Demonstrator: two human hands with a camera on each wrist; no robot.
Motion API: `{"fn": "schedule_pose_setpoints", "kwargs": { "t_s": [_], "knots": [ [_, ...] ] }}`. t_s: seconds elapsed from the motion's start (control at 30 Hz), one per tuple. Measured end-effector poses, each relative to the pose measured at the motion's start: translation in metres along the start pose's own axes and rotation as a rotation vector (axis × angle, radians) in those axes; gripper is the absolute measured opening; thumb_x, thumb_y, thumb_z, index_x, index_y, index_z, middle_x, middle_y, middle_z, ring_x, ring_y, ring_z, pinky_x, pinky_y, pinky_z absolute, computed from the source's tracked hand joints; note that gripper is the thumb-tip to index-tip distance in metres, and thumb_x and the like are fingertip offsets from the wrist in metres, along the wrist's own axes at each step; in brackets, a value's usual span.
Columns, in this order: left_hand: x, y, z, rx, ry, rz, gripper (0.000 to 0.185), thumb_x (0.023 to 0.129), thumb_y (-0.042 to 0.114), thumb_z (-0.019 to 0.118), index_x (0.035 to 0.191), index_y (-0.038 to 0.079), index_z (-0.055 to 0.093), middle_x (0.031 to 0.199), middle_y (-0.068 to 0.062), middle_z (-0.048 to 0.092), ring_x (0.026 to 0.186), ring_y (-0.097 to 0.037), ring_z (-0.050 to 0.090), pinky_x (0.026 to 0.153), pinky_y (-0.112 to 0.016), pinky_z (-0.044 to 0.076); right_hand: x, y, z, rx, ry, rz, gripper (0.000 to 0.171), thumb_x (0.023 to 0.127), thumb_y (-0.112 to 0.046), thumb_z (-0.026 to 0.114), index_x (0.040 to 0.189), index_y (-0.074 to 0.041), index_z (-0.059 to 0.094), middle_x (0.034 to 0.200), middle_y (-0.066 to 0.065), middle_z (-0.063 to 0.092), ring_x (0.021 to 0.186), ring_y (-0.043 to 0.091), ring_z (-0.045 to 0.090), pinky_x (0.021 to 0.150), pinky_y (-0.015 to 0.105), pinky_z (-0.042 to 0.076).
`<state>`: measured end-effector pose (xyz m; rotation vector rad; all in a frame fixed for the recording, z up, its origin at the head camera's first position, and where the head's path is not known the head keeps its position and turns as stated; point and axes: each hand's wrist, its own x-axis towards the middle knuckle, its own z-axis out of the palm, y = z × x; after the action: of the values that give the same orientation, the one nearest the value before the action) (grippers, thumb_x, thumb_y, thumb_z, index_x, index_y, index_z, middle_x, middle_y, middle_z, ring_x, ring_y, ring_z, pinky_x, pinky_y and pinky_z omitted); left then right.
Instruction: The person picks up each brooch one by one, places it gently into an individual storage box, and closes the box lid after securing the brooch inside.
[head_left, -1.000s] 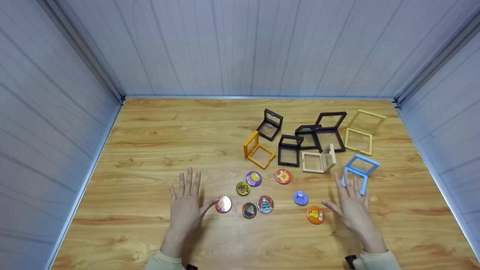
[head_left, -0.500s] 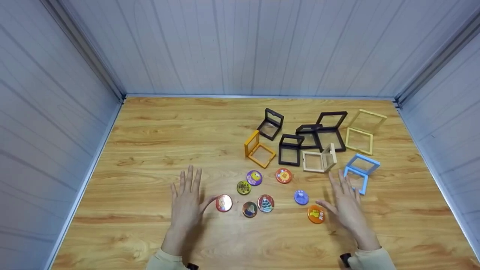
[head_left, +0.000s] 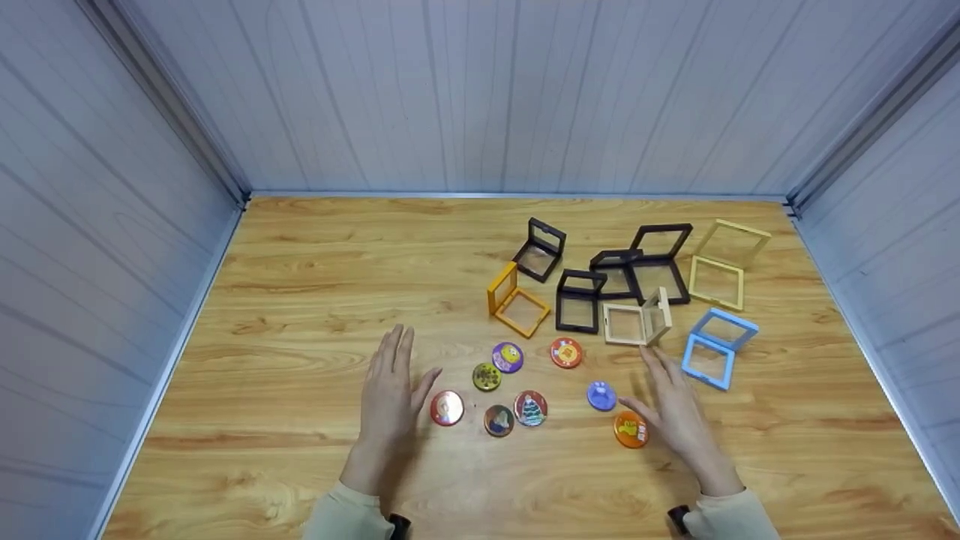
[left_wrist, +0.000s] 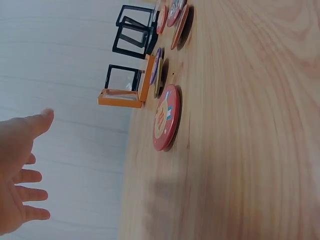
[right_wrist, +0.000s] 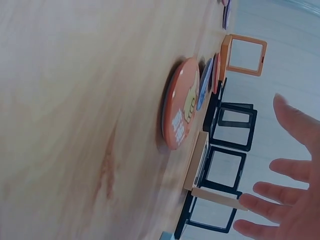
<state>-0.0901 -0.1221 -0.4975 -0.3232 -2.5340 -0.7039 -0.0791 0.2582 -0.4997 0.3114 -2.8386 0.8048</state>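
From the head camera we see our left hand (head_left: 390, 401) held flat over the wooden table (head_left: 300, 300), fingers straight and holding nothing, its thumb just beside the red badge (head_left: 447, 409). Our right hand (head_left: 675, 412) is likewise spread and empty, its thumb near the orange badge (head_left: 631, 430), with the blue badge (head_left: 601, 396) just beyond it. Farther back stand the beige frame (head_left: 637, 322), the blue frame (head_left: 716, 349) and the orange frame (head_left: 514, 301), with black frames (head_left: 577, 300) between them. In the left wrist view our left hand (left_wrist: 17, 170) shows at the edge with straight fingers (left_wrist: 32, 176) apart from everything, and the red badge (left_wrist: 166, 118) lies on the table (left_wrist: 250, 150) nearest it, the orange frame (left_wrist: 127, 90) behind. In the right wrist view our right hand (right_wrist: 295, 185) hangs with loose, spread fingers (right_wrist: 262, 205) that grasp nothing, clear of the orange badge (right_wrist: 181, 104), which lies flat on the table (right_wrist: 75, 100); the beige frame (right_wrist: 200, 167) and black frames (right_wrist: 232, 125) lie past it.
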Motion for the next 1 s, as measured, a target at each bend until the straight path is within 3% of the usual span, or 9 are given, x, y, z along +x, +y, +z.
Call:
{"fn": "schedule_pose_setpoints", "kwargs": {
  "t_s": [0.43, 0.7, 1.0],
  "knots": [
    [0.013, 0.002, 0.025, -0.182, 0.108, -0.051, 0.046, 0.076, 0.015, 0.069, 0.115, -0.004, 0.053, 0.111, -0.018, 0.054, 0.105, -0.029, 0.051, 0.086, -0.041, 0.042, 0.005, -0.001, 0.009, 0.052, -0.077, 0.034, 0.065, 0.071, -0.021, 0.073, 0.125, 0.002, 0.045, 0.117, 0.021, 0.046, 0.107, 0.038, 0.043, 0.088, 0.052, 0.036],
    [0.026, 0.006, 0.042, -0.269, 0.116, -0.078, 0.042, 0.074, 0.012, 0.071, 0.11, -0.004, 0.056, 0.105, -0.015, 0.057, 0.099, -0.028, 0.054, 0.084, -0.038, 0.043, 0.008, -0.001, 0.015, 0.067, -0.151, 0.015, 0.061, 0.071, -0.019, 0.074, 0.123, 0.0, 0.048, 0.113, 0.019, 0.049, 0.103, 0.036, 0.048, 0.084, 0.05, 0.04],
    [0.038, 0.014, 0.061, -0.333, 0.068, -0.116, 0.041, 0.075, 0.013, 0.07, 0.109, -0.004, 0.055, 0.102, -0.013, 0.058, 0.094, -0.025, 0.056, 0.081, -0.035, 0.045, 0.012, 0.002, 0.022, 0.057, -0.259, 0.033, 0.063, 0.071, -0.02, 0.073, 0.124, 0.002, 0.046, 0.115, 0.019, 0.048, 0.102, 0.036, 0.048, 0.084, 0.049, 0.04]
  ]
}}
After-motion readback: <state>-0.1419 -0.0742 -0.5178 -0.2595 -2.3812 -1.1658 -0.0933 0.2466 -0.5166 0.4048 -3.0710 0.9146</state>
